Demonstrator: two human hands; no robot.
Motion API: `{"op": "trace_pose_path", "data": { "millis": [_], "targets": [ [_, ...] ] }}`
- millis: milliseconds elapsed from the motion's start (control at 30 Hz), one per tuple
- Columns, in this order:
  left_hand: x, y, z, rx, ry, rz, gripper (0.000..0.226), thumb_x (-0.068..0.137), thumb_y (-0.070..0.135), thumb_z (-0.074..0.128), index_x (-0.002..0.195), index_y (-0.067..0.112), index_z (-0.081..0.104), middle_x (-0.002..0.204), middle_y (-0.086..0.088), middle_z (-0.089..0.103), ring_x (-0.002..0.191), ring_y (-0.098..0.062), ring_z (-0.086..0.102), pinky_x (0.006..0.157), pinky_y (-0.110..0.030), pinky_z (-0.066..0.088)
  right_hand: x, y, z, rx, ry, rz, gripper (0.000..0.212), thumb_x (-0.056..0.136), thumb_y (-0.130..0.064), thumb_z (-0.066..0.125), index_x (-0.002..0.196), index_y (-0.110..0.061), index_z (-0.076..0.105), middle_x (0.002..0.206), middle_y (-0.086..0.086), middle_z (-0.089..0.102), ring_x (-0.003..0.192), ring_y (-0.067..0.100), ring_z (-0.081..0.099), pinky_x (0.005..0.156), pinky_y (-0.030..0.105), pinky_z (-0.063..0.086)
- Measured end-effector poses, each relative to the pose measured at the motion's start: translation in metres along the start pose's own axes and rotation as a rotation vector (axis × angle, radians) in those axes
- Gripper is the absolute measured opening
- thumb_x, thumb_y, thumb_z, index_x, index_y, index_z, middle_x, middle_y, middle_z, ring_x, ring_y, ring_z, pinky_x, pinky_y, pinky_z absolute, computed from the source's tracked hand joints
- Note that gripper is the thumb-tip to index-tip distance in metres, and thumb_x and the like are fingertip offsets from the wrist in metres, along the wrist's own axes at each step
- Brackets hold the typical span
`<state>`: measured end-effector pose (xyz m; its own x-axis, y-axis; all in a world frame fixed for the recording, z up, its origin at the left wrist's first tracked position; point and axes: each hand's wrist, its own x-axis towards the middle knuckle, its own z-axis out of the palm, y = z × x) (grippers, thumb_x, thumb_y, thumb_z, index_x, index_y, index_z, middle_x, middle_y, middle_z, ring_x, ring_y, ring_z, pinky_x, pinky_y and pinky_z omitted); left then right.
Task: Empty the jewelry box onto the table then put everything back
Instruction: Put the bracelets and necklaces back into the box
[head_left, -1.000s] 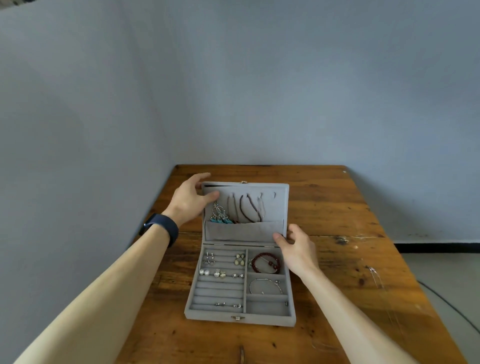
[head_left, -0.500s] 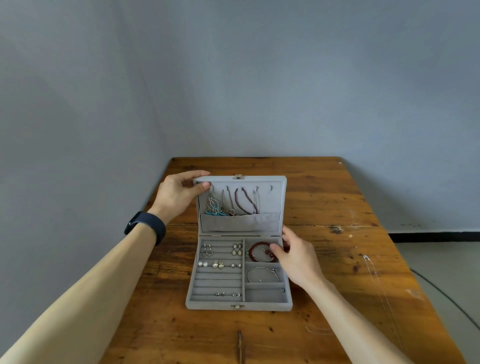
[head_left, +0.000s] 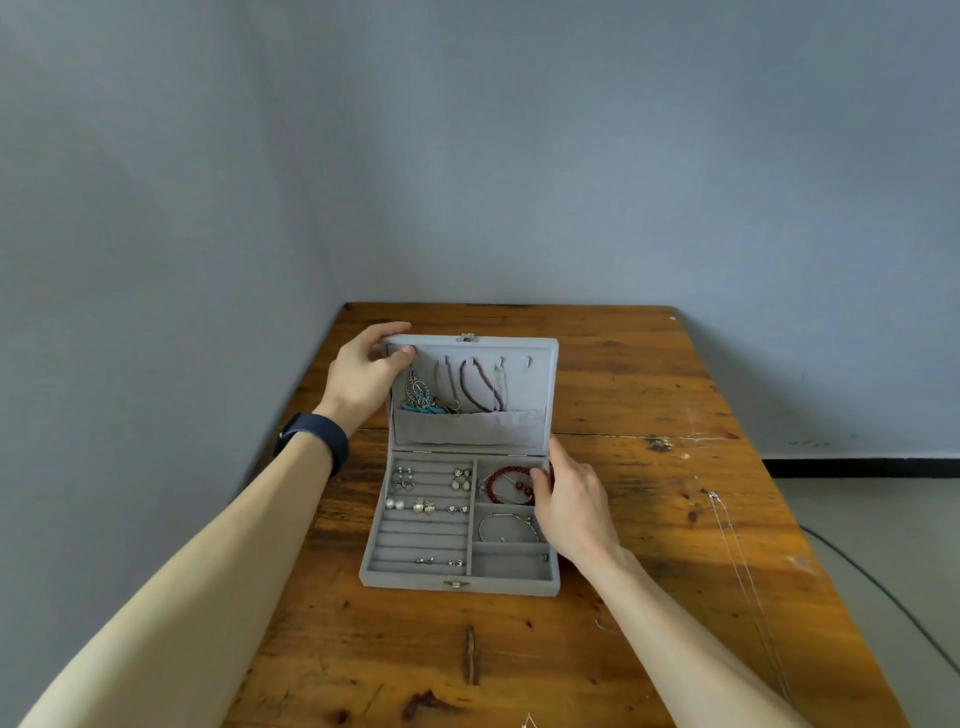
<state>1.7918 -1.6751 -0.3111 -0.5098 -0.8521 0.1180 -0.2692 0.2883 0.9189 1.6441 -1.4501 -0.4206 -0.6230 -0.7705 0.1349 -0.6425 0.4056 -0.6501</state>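
A grey velvet jewelry box (head_left: 457, 576) lies open on the wooden table (head_left: 649, 545). My left hand (head_left: 363, 376) grips the upper left corner of its upright lid (head_left: 524, 384), where necklaces (head_left: 480, 384) hang above a pocket. My right hand (head_left: 569, 501) reaches into the top right compartment, and its fingertips touch a red bead bracelet (head_left: 506, 480). Below that lies a silver bangle (head_left: 506, 527). Several earrings (head_left: 423, 491) sit in the left ring rows.
A thin silver chain (head_left: 737, 556) lies on the table's right side. The table stands in a corner between two grey walls. A cable (head_left: 883, 592) runs over the floor at the right. A dark groove (head_left: 470, 654) marks the wood near the front.
The lid has been raised more upright under my left hand. My right hand has gone from the box's hinge edge down into the compartment with the red bracelet.
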Motion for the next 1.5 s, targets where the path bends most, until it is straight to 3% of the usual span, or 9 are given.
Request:
{"op": "trace_pose_path", "data": {
  "millis": [200,367,733,933,1100,1200,1300,1433,1500],
  "targets": [
    [-0.025,0.009,0.002,0.266,0.026,0.053,0.068,0.090,0.027,0.068,0.150,0.035,0.037,0.154,-0.007,0.038,0.141,-0.028,0.036,0.111,-0.043,0.040,-0.018,-0.003,-0.020,0.083,-0.006,0.043,0.054,0.102,-0.034,0.053,0.152,-0.020,0.038,0.149,-0.001,0.051,0.135,0.017,0.048,0.110,0.033,0.038],
    [-0.077,0.015,0.023,0.357,0.090,0.226,0.061,0.091,0.024,0.064,0.148,0.029,0.040,0.152,-0.003,0.037,0.141,-0.020,0.031,0.105,-0.025,0.029,-0.087,0.008,-0.066,0.186,0.193,0.047,0.039,0.096,-0.031,0.062,0.135,-0.031,0.055,0.124,-0.014,0.064,0.112,0.003,0.058,0.093,0.023,0.049],
    [-0.275,0.007,0.169,0.443,-0.343,0.492,0.053,0.097,0.032,0.052,0.148,0.025,0.042,0.155,0.001,0.040,0.144,-0.018,0.032,0.114,-0.032,0.033,-0.253,0.089,-0.107,-0.068,0.414,0.431,0.023,0.086,-0.019,0.074,0.109,-0.020,0.068,0.099,-0.004,0.061,0.096,0.025,0.059,0.078,0.033,0.040],
    [-0.331,-0.012,0.224,0.654,-0.526,0.504,0.057,0.106,0.041,0.027,0.158,0.019,0.023,0.166,0.002,0.018,0.154,-0.016,0.008,0.124,-0.035,0.001,-0.254,0.096,-0.109,-0.152,0.443,0.484,0.021,0.087,-0.040,0.071,0.097,-0.023,0.068,0.099,0.001,0.061,0.100,0.029,0.056,0.073,0.035,0.042],
    [-0.338,-0.022,0.229,0.753,-0.501,0.540,0.058,0.107,0.043,0.019,0.159,0.019,0.019,0.166,0.004,0.013,0.154,-0.014,0.004,0.123,-0.034,-0.004,-0.244,0.099,-0.112,-0.224,0.319,0.526,0.021,0.090,-0.044,0.065,0.097,-0.024,0.065,0.102,0.003,0.060,0.104,0.029,0.051,0.077,0.038,0.047],
    [-0.336,-0.012,0.226,0.653,-0.512,0.466,0.052,0.105,0.040,0.033,0.153,0.022,0.036,0.161,0.003,0.030,0.150,-0.017,0.021,0.124,-0.035,0.016,-0.241,0.103,-0.118,-0.175,0.217,0.515,0.015,0.092,-0.039,0.064,0.096,-0.024,0.063,0.100,0.000,0.060,0.103,0.027,0.051,0.076,0.036,0.043],
    [-0.338,0.007,0.221,0.564,-0.422,0.345,0.035,0.099,0.045,0.043,0.123,0.028,0.062,0.119,0.003,0.060,0.110,-0.021,0.056,0.082,-0.036,0.054,-0.245,0.108,-0.128,0.043,0.151,0.525,0.012,0.093,-0.037,0.064,0.087,-0.029,0.058,0.091,-0.011,0.064,0.088,0.020,0.058,0.066,0.031,0.041],
    [-0.336,0.034,0.234,0.273,-0.607,-0.145,0.047,0.092,0.061,0.045,0.091,0.021,0.069,0.078,0.007,0.071,0.069,-0.012,0.061,0.061,-0.025,0.050,-0.261,0.112,-0.146,0.279,0.173,0.570,0.015,0.090,-0.038,0.068,0.084,-0.030,0.057,0.084,-0.011,0.068,0.075,0.010,0.063,0.062,0.028,0.042],
    [-0.336,0.042,0.243,0.103,-0.752,-0.418,0.049,0.093,0.060,0.049,0.093,0.017,0.073,0.076,0.008,0.075,0.048,-0.009,0.048,0.047,-0.019,0.041,-0.271,0.109,-0.153,0.327,0.197,0.562,0.014,0.088,-0.038,0.070,0.082,-0.032,0.059,0.078,-0.012,0.068,0.065,0.003,0.060,0.061,0.027,0.042]
  ]
}}
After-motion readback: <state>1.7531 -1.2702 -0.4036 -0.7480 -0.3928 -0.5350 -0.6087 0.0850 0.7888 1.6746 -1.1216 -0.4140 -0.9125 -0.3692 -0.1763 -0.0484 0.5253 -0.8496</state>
